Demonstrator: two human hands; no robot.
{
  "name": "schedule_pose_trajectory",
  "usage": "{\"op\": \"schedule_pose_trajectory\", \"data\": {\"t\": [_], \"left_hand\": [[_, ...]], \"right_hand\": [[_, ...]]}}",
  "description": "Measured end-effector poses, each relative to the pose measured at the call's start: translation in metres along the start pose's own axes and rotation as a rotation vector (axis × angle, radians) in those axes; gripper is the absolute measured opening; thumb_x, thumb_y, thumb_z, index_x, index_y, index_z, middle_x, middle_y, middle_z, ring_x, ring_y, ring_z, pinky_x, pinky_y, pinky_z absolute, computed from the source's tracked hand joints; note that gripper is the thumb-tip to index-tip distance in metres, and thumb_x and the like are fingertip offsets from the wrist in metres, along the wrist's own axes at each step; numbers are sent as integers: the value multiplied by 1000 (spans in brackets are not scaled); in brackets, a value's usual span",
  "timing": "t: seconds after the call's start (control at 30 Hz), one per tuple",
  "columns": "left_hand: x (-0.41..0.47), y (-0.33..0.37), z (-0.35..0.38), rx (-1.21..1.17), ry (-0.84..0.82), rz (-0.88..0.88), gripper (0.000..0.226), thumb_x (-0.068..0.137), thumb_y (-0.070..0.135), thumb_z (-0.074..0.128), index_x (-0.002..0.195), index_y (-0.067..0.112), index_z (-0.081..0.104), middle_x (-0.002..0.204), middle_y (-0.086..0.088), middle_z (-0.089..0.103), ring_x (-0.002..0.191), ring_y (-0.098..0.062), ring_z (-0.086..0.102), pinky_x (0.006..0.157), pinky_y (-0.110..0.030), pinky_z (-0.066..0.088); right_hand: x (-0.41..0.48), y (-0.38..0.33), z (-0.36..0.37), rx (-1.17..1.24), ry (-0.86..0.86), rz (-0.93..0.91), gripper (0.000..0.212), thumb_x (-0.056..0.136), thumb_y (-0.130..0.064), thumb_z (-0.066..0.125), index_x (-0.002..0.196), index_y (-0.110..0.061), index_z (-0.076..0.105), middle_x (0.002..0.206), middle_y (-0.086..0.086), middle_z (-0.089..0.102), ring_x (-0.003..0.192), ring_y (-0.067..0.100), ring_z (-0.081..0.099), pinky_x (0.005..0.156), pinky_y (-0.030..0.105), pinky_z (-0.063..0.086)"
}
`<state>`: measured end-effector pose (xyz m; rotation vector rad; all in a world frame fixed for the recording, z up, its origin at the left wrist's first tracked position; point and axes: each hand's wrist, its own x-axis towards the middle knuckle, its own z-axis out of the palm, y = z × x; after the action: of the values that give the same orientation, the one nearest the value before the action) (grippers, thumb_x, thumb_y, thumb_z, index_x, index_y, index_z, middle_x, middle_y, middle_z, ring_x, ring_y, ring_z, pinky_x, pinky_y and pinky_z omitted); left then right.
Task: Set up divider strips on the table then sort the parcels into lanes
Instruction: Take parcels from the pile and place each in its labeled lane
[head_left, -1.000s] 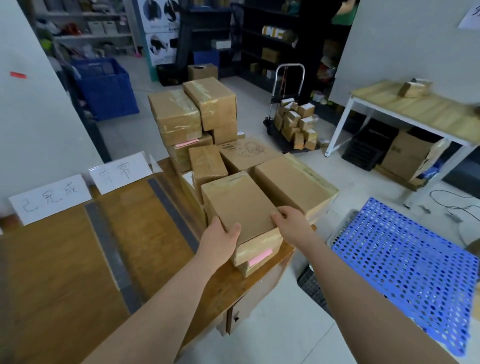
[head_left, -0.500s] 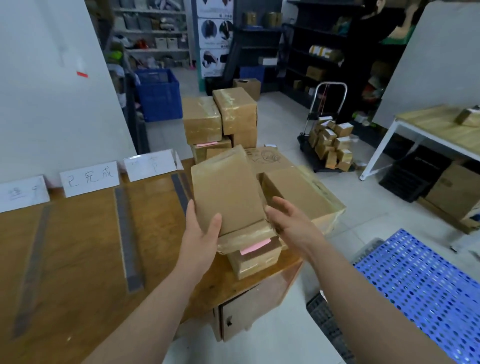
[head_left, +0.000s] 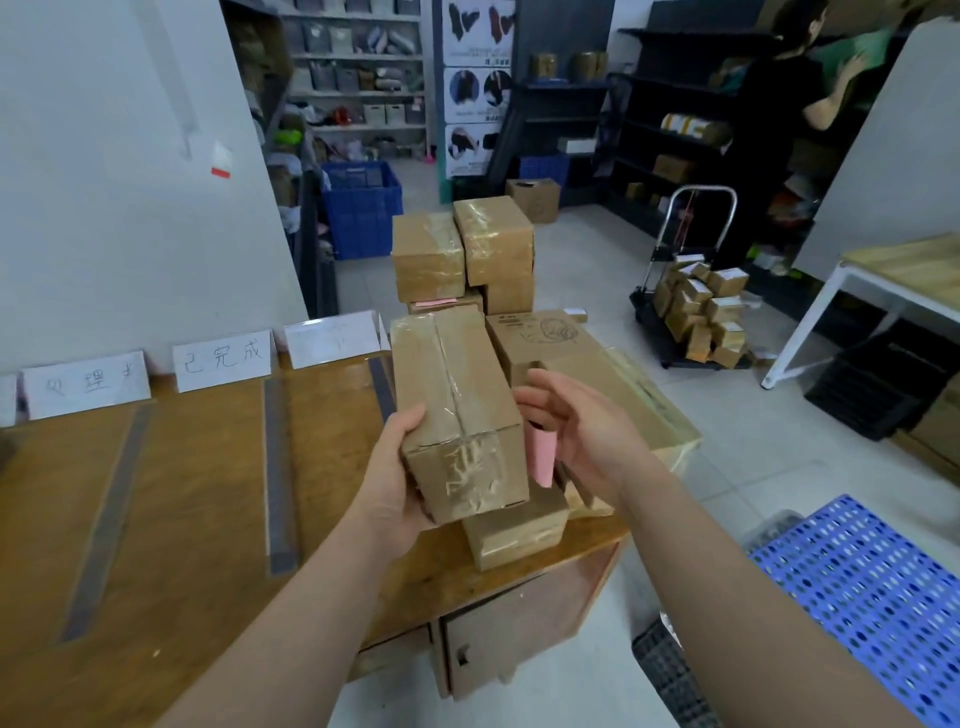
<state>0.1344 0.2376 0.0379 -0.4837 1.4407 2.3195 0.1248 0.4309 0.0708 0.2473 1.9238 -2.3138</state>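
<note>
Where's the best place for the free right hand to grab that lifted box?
Probably the right long side of the box, coming in from the right. The left hand already grips the near left corner, the right hand is open beside it, and only the pink label hangs there.

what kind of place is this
Most likely a small parcel warehouse or e-commerce packing room: taped cardboard parcels stacked on a wooden table, a hand trolley loaded with small boxes, and stock shelving behind.
</note>
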Motion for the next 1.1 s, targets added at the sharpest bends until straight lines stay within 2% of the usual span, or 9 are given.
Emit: {"op": "schedule_pose_trajectory", "data": {"t": [0.13, 0.27, 0.37, 0.47, 0.57, 0.7, 0.77, 0.87, 1.1], "left_hand": [[-5, -5, 7, -152, -45, 31, 50, 85, 56, 53, 122, 23, 63, 111, -12, 74, 107, -34, 64, 92, -57, 48], [-6, -3, 11, -232, -98, 38, 50, 92, 51, 46, 127, 18, 62, 118, -15, 71, 113, -35, 62, 98, -64, 43], [-2, -1, 7, -138, -40, 124, 40, 102, 37, 46, 139, 24, 50, 124, -10, 68, 115, -31, 63, 98, -61, 47], [0, -2, 3, 169, 63, 275, 42, 104, 32, 46, 144, 45, 41, 131, 4, 61, 116, -18, 62, 98, -50, 52], [1, -4, 6, 377, 149, 349, 42, 103, 42, 40, 145, 47, 38, 132, 11, 57, 118, -10, 56, 98, -39, 51], [-5, 0, 12, 459, 82, 332, 67, 82, 72, 41, 140, 39, 47, 123, 12, 65, 113, -9, 61, 76, -22, 46], [-5, 2, 10, 452, 78, 329, 82, 68, 80, 49, 138, 38, 49, 123, 9, 66, 110, -12, 63, 78, -24, 50], [-2, 5, 1, 484, 126, 298, 104, 49, 94, 59, 139, 45, 45, 138, 2, 53, 116, -19, 59, 96, -43, 52], [-15, 25, -28, 429, 224, 306, 47, 93, 55, 51, 134, 31, 52, 121, 3, 64, 110, -19, 60, 99, -43, 49]], "right_hand": [[-5, 6, -5, -186, -36, 155, 30, 98, -28, 54, 126, -21, 60, 111, 4, 70, 104, 22, 67, 97, 45, 52], [-6, 11, -9, -106, -121, 249, 38, 93, -41, 60, 121, -15, 62, 109, 7, 73, 100, 21, 69, 91, 42, 54], [-3, 10, -14, -85, 0, 167, 55, 85, -35, 72, 129, -7, 54, 112, 8, 70, 99, 21, 70, 88, 41, 57], [-1, 13, -17, -99, 59, 101, 67, 81, -21, 77, 138, -10, 44, 117, 1, 64, 101, 19, 68, 89, 42, 57], [-1, 13, -17, -115, 58, 57, 69, 80, -18, 78, 139, -13, 44, 118, -2, 64, 102, 18, 68, 89, 40, 57], [0, 12, -15, -170, 82, 5, 68, 77, -20, 81, 136, -17, 48, 112, -6, 67, 101, 17, 68, 90, 41, 56], [2, 12, -11, -198, 80, -14, 70, 76, -23, 82, 137, -19, 48, 114, -5, 68, 100, 16, 68, 89, 40, 56], [4, 11, -2, -207, 62, -48, 67, 78, -22, 80, 136, -19, 49, 113, -4, 67, 101, 16, 67, 89, 39, 56], [12, 11, 37, -293, -18, -113, 65, 78, -30, 80, 135, -23, 49, 115, -4, 64, 104, 16, 65, 90, 42, 56]]}}
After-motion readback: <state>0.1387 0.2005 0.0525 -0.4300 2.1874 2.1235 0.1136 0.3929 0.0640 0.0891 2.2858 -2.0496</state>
